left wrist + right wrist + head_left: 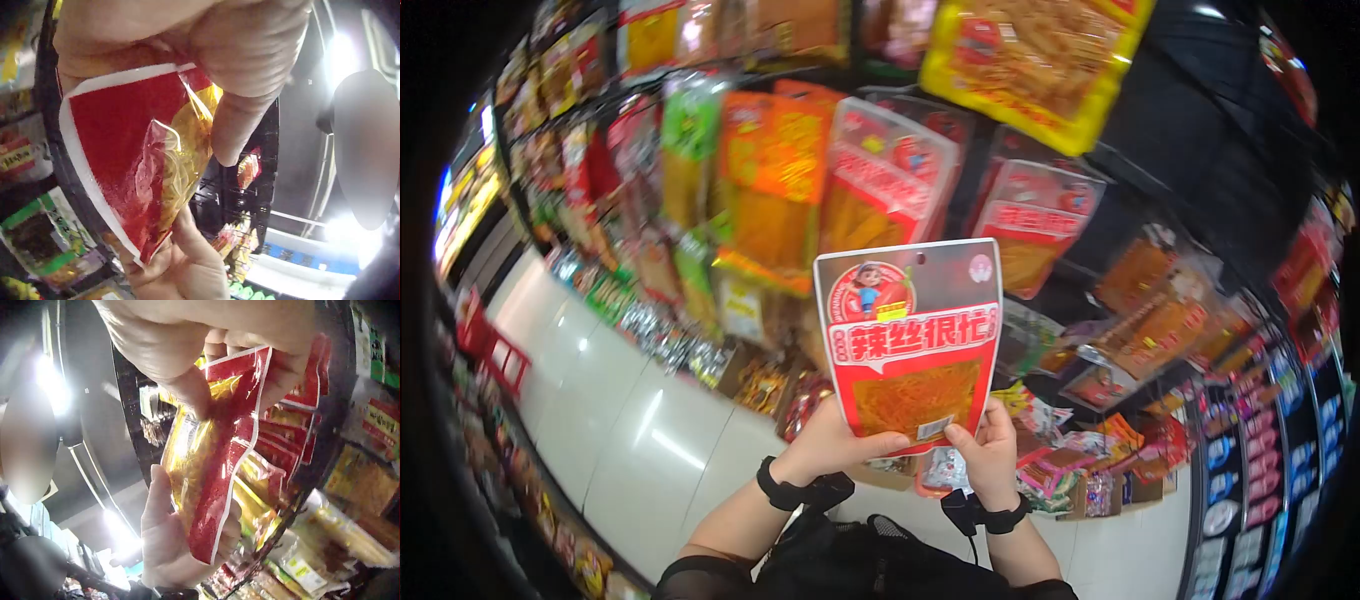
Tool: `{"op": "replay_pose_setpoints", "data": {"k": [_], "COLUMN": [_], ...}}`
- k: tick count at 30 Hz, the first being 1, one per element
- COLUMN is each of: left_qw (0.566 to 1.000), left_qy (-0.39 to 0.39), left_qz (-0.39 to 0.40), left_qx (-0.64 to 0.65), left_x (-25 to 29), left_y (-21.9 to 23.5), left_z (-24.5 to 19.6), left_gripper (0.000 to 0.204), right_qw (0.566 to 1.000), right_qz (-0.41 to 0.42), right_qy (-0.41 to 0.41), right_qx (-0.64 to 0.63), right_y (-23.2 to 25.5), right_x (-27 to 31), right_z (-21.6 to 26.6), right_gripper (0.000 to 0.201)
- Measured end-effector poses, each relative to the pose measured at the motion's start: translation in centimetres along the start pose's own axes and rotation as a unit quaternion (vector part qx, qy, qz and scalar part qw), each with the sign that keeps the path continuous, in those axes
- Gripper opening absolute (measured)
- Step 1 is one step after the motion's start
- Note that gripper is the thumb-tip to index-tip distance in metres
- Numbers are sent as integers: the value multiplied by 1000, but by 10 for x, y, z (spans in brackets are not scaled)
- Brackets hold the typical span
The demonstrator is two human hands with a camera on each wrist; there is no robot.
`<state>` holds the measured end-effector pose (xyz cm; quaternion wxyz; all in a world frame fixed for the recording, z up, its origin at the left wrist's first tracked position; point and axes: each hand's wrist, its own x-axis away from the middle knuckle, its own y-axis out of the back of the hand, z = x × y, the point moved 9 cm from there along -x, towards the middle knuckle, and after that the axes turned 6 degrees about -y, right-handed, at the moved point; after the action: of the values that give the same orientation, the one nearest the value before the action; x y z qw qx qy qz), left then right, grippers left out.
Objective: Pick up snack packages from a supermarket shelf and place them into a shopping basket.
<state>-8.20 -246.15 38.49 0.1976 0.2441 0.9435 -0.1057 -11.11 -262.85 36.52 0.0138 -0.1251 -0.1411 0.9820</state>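
I hold a red and white snack packet (910, 340) upright in front of me with both hands. It has a cartoon figure, Chinese lettering and a clear window showing yellow strips. My left hand (835, 445) pinches its lower left corner, thumb on the front. My right hand (988, 452) pinches the lower right corner. In the left wrist view the packet (134, 169) shows its red back, with the left thumb (240, 122) across it. In the right wrist view the packet (215, 462) is seen edge-on under the right hand's fingers (187, 387), with the left hand (165, 537) below.
A display rack (800, 180) of hanging orange and red snack packets stands right behind the held packet. Boxes of small sweets (1090, 480) sit low on the right. A white tiled floor (640, 420) runs to the left, with more shelves (1270, 450) at the far right.
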Motion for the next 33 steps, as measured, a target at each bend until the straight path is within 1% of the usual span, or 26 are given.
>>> {"op": "replay_pose_setpoints", "data": {"k": [1,2,3,5,6,7,9,10,11,13,17,19,21,22,24,26,27,29,31,32,33], "left_qw": [1000,999,997,990,986,982,966,958,953,933,917,893,876,866,849,835,830,811,808,808,806], "left_qy": [8,0,6,64,74,76,87,74,73,102,104,101,81,84,89,86,87,117,109,103,103], "left_qz": [10,-52,-78,-125,-147,-172,-241,-274,-294,-336,-382,-435,-473,-493,-520,-540,-549,-560,-567,-571,-573], "left_qx": [-23,0,-4,6,10,7,22,32,29,80,54,64,52,31,6,-57,-58,-121,-113,-104,-106], "left_x": [18,34,54,98,116,137,179,199,221,268,358,396,435,454,487,513,523,540,548,550,553], "left_y": [7,16,28,55,65,75,104,118,131,156,205,227,252,264,285,304,310,325,340,348,357], "left_z": [1,-13,-15,-12,-20,-24,-28,-32,-36,-38,-60,-75,-82,-86,-96,-109,-115,-129,-130,-128,-127], "left_gripper": [54,50,50,46,45,45,44,43,43,44,48,52,52,51,49,46,46,44,44,43,43], "right_qw": [999,998,996,984,973,967,941,928,920,898,881,863,853,842,840,822,813,798,802,801,799], "right_qz": [21,48,68,138,177,198,283,308,325,346,383,419,446,462,480,497,502,521,536,543,546], "right_qy": [-24,-46,-63,-112,-149,-162,-185,-209,-218,-272,-278,-283,-270,-274,-246,-265,-279,-290,-252,-232,-232], "right_qx": [-5,-11,-14,1,-6,-8,8,5,3,-7,-11,8,35,37,67,82,99,85,73,93,92], "right_y": [-16,-32,-46,-80,-98,-114,-158,-183,-205,-247,-342,-390,-435,-454,-489,-519,-531,-557,-581,-591,-601], "right_x": [6,12,19,32,40,46,64,73,82,101,133,153,172,182,198,211,217,225,225,220,218], "right_z": [-12,-23,-33,-55,-67,-76,-93,-103,-113,-143,-179,-195,-204,-211,-220,-231,-237,-242,-243,-248,-253], "right_gripper": [33,35,35,36,42,42,50,56,56,55,50,46,45,45,43,43,42,41,42,41,41]}}
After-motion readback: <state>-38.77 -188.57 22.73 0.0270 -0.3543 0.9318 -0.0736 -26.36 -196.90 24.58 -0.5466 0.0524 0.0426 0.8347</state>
